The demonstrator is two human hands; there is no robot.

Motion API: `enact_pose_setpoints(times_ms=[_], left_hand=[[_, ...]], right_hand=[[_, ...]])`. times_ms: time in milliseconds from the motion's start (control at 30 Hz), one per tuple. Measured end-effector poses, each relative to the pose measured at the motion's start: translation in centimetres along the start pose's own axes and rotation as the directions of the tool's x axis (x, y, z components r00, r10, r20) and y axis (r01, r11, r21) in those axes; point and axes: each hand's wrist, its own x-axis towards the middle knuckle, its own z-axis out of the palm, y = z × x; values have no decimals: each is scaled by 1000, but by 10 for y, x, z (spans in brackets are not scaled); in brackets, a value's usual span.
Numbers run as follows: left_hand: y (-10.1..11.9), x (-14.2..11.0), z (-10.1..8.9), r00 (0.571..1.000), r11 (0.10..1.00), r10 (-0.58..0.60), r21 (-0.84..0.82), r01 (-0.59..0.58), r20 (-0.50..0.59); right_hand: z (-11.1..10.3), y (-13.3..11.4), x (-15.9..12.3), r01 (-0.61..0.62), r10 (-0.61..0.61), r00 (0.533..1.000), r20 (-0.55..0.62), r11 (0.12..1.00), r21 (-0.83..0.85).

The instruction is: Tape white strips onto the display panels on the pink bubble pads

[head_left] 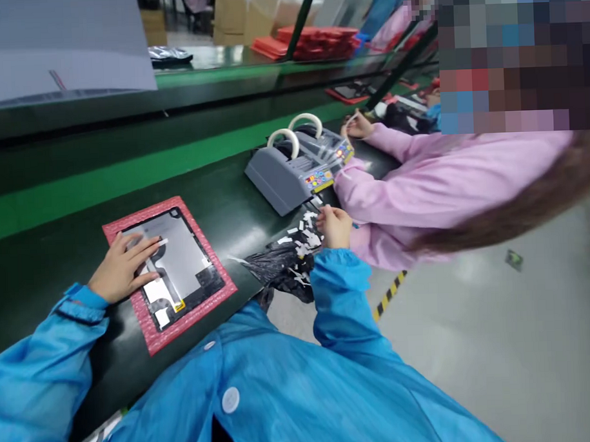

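My left hand (125,262) lies with fingers spread on a thin flat panel, perhaps a tablet screen (182,247), with a silver-grey middle and black border. A white strip shows by the fingertips, and a yellow tab sits near the panel's lower edge. Under the panel is a red bubble-wrap sheet (144,323). My right hand (334,227) is closed in a pinch in front of a grey tape dispenser (277,180); whatever the fingers hold is too small to make out. Just below that hand, a black plastic bag (272,264) carries many white scraps at the bench edge.
A co-worker in a pink sleeve (395,195) sits close on my right, hands at a second tape dispenser (324,142). Red bubble-wrap packs (312,43) lie on the shelf behind. A grey board (61,42) overhangs the upper left. Yellow-black tape (390,295) marks the floor.
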Motion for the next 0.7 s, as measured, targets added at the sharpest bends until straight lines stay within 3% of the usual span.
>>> enact_pose_setpoints(times_ms=[100, 167, 233, 333, 500, 567, 700], left_hand=[[-1, 0, -5, 1000, 999, -7, 45, 5, 26], [2, -1, -10, 998, 998, -26, 67, 22, 65], [7, 0, -14, 996, 996, -66, 68, 62, 56], [18, 5, -20, 974, 980, -198, 2, 200, -113], [41, 24, -28, 829, 921, -389, -179, 346, -401], [48, 32, -28, 798, 917, -400, -198, 347, -451], [55, 40, -24, 804, 921, -390, -190, 340, -450]], right_hand=[[1, -4, 15, -164, 164, 986, 10, 980, 108], [5, -5, 18, -143, 142, 990, 21, 980, 136], [5, -3, 17, -37, 41, 999, -34, 991, 131], [-1, 2, 15, 65, -42, 989, -139, 984, 166], [-3, 0, 14, -24, 60, 995, -84, 928, 373], [1, -3, 14, -45, 81, 994, -75, 919, 391], [8, -4, 17, -93, 121, 991, -49, 920, 381]])
